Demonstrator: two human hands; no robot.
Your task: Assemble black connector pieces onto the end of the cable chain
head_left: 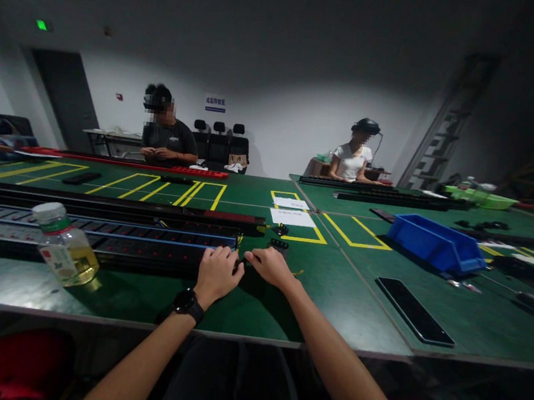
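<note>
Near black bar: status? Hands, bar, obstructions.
Left hand at right end of near black bar; right hand close beside, grips unclear. Bar lying on green table. Bottle on near side, hiding part of bar.

The left wrist [204, 292] wears a round black watch [184, 301].
</note>
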